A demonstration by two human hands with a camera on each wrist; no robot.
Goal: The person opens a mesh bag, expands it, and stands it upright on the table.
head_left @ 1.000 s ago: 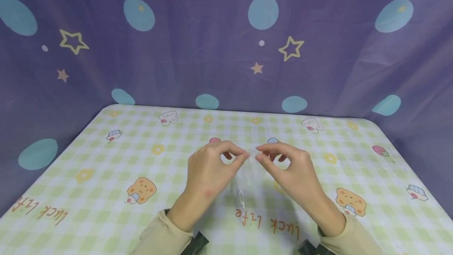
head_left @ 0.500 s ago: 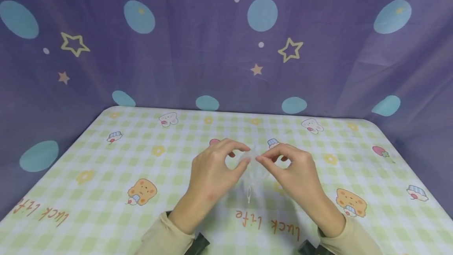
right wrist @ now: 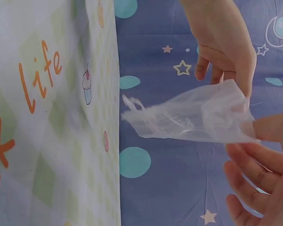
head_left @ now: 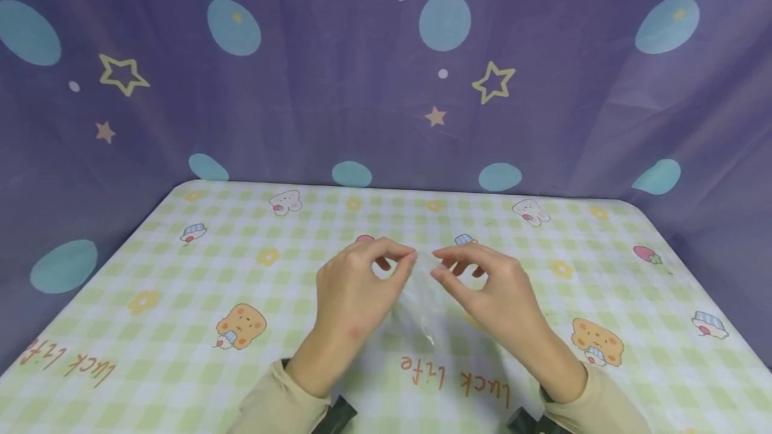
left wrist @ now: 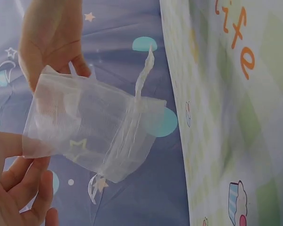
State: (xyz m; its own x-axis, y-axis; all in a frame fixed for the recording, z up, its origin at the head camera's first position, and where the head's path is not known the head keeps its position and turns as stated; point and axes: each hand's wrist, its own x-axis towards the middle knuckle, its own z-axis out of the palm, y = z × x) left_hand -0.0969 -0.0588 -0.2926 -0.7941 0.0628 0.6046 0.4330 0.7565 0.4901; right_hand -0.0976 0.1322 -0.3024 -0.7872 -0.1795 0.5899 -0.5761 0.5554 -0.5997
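Note:
A sheer white drawstring pouch (left wrist: 99, 127) hangs between my two hands, its gathered drawstring end pointing down toward the table. My left hand (head_left: 352, 293) pinches one upper corner between thumb and forefinger, as the left wrist view shows close up. At the opposite upper corner, my right hand (head_left: 497, 293) holds the fabric at thumb and forefinger; its other fingers curve loosely below. Thin ribbon loops (left wrist: 144, 75) stick out from the gathered end. Part of a hand shows through the fabric. In the right wrist view the pouch (right wrist: 179, 117) appears nearly edge-on.
A green-and-white checked cloth (head_left: 181, 327) printed with bears, flowers and lettering covers the table. Behind its far edge hangs a purple curtain (head_left: 338, 86) with stars and blue ovals. Dark wrist-worn devices (head_left: 334, 415) sit by both sleeves.
My hands came closer together around the pouch half a second ago, then moved slightly apart again. The pouch has turned and its drawstring end has swung a little to the right.

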